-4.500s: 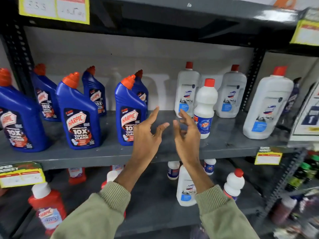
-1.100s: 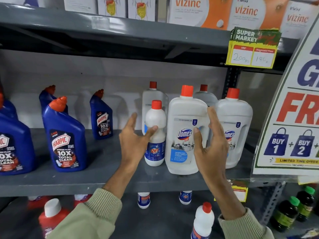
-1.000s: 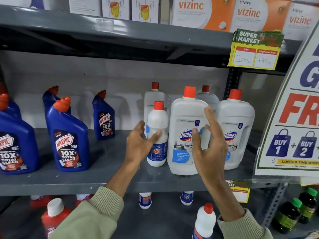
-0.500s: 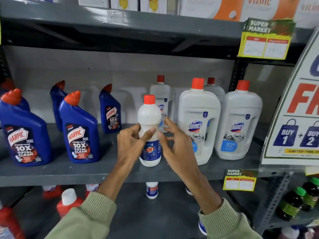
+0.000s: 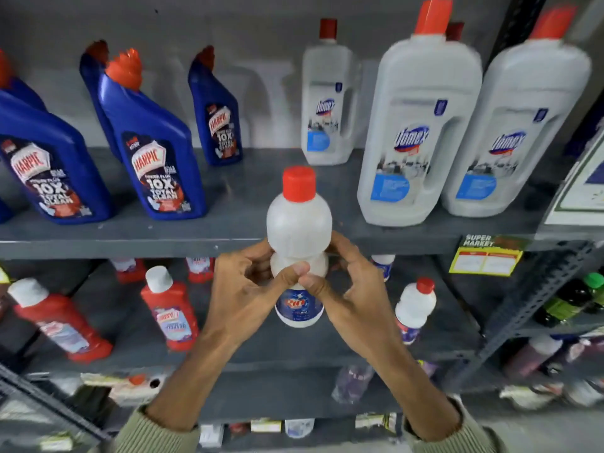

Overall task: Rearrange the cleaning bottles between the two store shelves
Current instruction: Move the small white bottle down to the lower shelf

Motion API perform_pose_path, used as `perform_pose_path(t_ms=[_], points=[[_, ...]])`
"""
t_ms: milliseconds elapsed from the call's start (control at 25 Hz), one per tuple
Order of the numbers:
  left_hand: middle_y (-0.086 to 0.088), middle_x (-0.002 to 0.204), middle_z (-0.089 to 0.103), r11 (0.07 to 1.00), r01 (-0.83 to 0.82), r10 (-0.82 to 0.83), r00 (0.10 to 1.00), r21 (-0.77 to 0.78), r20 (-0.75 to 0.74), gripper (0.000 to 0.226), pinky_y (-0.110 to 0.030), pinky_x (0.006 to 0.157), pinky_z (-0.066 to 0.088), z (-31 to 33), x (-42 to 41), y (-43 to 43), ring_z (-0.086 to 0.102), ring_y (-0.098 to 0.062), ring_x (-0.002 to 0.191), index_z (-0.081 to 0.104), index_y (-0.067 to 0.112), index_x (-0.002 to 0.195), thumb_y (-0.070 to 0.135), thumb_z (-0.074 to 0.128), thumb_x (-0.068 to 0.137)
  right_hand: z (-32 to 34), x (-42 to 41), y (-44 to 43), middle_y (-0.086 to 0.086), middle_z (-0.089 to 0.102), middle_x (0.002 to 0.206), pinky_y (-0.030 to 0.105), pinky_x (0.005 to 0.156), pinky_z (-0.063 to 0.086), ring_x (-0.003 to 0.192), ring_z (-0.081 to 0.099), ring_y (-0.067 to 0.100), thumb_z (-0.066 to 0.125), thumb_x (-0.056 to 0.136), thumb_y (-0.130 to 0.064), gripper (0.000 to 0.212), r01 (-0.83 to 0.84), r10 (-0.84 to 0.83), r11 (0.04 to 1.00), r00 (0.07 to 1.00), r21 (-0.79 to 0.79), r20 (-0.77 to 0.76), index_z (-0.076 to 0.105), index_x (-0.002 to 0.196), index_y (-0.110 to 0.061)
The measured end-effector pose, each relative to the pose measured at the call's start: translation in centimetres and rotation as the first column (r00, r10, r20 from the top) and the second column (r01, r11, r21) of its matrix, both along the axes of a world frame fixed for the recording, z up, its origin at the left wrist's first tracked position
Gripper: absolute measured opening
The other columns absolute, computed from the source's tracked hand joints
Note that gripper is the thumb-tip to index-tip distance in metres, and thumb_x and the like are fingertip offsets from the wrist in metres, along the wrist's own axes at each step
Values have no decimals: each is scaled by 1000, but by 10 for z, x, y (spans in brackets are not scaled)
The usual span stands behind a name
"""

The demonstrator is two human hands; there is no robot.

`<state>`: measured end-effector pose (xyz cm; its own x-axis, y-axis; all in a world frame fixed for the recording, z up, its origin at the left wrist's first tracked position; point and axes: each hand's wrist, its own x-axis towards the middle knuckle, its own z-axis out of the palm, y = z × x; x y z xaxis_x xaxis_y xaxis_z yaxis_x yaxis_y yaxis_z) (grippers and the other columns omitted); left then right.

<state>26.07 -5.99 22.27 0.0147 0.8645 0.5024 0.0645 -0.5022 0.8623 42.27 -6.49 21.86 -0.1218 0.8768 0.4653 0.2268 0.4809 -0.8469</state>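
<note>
A small white Rin bottle (image 5: 298,223) with a red cap is held upright in front of the upper shelf's front edge (image 5: 130,243). My left hand (image 5: 243,295) and my right hand (image 5: 351,295) both grip its waist, thumbs meeting across the front. On the upper shelf stand blue Harpic bottles (image 5: 157,152) at the left and white Domex bottles (image 5: 421,125) at the right. The lower shelf (image 5: 294,348) carries red bottles (image 5: 170,312) at the left and a small white red-capped bottle (image 5: 415,308) at the right.
A yellow price tag (image 5: 487,256) hangs on the upper shelf edge at the right. A poster (image 5: 585,184) leans at the far right. Dark green-capped bottles (image 5: 575,299) stand on the neighbouring rack, beside a slotted metal upright (image 5: 523,305).
My left hand took the small white bottle off the upper shelf and my right hand joined it. The bottle has come down and forward, and my view has tilted down.
</note>
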Motion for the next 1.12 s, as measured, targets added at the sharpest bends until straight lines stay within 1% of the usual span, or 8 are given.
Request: perform_pose_path(t_ms=[240,400,480,600,720,840,1040,1120], points=[[22,92,77,977,46,-50,999,-207,-18,38,-19,72,57,-108,10,25,74,-3,86,73,27,100,28,81,63,-101,14,14,-9,73,111,16,83,54,96,67,2,81,78,-22,49,105,-101,976,994,-189,30,62,124,-23],[20,88,78,924,60,-75,997,-377,-25,44,-24,74,57,-168,21,55,72,-9,86,73,18,102,16,81,59,-157,22,40,-17,74,107,38,90,59,101,71,12,75,82,-5,47,159,-154,940,987,-301,42,64,115,-36],[18,86,78,906,50,-70,997,-421,-34,44,-27,73,56,-187,27,71,71,-11,84,73,14,102,14,80,59,-176,24,54,-20,73,104,37,90,60,98,71,5,73,81,-1,50,184,-175,925,983,-333,57,64,112,-39],[15,83,78,888,17,-45,998,-460,-51,48,-28,74,58,-204,36,94,69,-11,81,75,15,100,22,80,53,-196,26,79,-2,76,110,31,91,59,100,70,4,69,80,6,47,186,-193,908,981,-376,20,68,119,-20],[0,92,79,866,-27,-11,997,-500,-74,45,-36,82,59,-215,42,111,70,-17,85,75,10,104,3,77,59,-208,26,98,6,74,119,25,96,57,109,68,14,64,82,10,50,192,-198,883,980,-428,31,64,128,-9],[-10,97,78,852,-52,16,997,-521,-74,44,-39,85,59,-227,45,117,71,-20,88,74,6,106,-11,74,65,-221,25,108,8,74,120,33,99,56,113,68,19,62,81,10,51,209,-212,864,976,-458,45,64,128,-12],[21,78,77,841,-48,4,997,-539,-83,45,-22,73,57,-241,42,124,73,-4,79,72,3,109,-18,72,69,-233,23,113,9,72,124,31,99,54,118,67,24,64,83,6,50,184,-178,861,982,-473,57,62,130,-11],[27,78,75,839,-48,-5,995,-541,-97,47,-17,74,56,-243,40,126,73,-12,88,71,4,112,-16,74,70,-235,21,112,8,71,127,36,102,55,119,66,23,66,84,2,50,182,-167,858,983,-480,76,60,132,-12]])
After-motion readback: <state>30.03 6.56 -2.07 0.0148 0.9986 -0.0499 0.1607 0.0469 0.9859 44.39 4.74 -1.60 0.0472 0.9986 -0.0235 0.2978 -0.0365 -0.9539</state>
